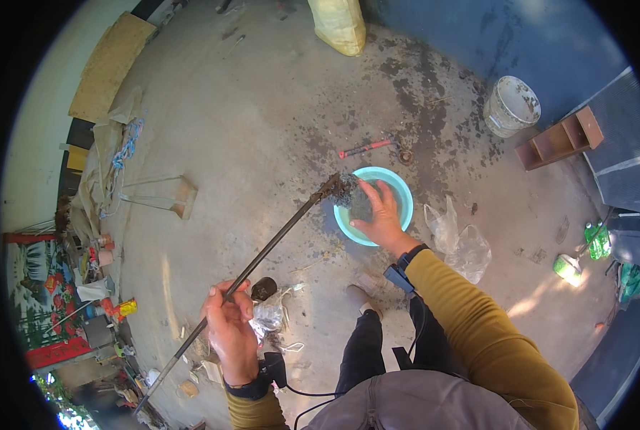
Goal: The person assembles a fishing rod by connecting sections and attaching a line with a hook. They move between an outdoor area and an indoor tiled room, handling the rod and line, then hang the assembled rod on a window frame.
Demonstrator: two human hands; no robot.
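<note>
My left hand [230,330] is wrapped round a long thin dark pole [266,249], which slants from the lower left up toward the middle. At its upper end is a rusty-looking head with a dark, ragged clump [343,191] at the rim of a turquoise basin [407,203]. My right hand [384,221] is over the basin, fingers apart, its fingertips close to the clump. Whether they touch it I cannot tell. The basin seems to hold greyish water.
Beyond the basin lie a red-and-dark tool [366,148] and a small ring [405,156]. Clear plastic bags [470,254] are to its right. A dirty white bucket [510,107] and brown shelf box [560,140] stand far right. A dark can [264,289] lies near my left hand.
</note>
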